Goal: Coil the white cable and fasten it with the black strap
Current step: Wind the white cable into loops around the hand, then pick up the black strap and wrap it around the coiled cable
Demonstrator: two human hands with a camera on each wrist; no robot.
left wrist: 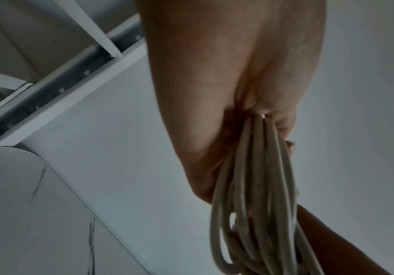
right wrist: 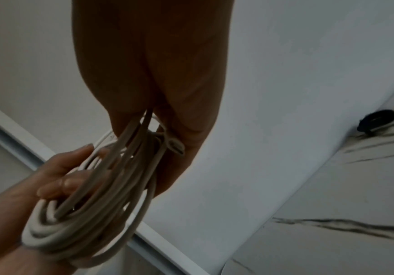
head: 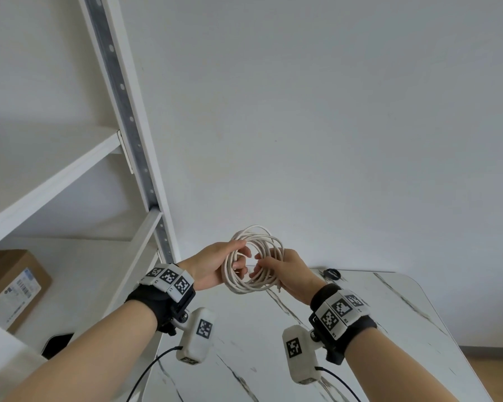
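The white cable [head: 256, 236] is wound into a round coil of several loops, held in the air above the far edge of the marble table. My left hand [head: 215, 264] grips the coil's left side, fingers through the loops. My right hand [head: 285, 271] grips the right side, with the cable's end plug [right wrist: 176, 146] sticking out below its palm. The same coil [left wrist: 254, 204] hangs from my left palm in the left wrist view. The black strap [head: 331, 273], curled in a small ring, lies on the table by the wall, right of my hands, also seen as the strap [right wrist: 377, 120].
A white marble-patterned table [head: 375, 329] with rounded corners stands against a white wall. A white shelf unit [head: 134, 140] with a perforated metal upright rises at the left, holding a cardboard box [head: 9, 285]. Black wires run from both wrist cameras.
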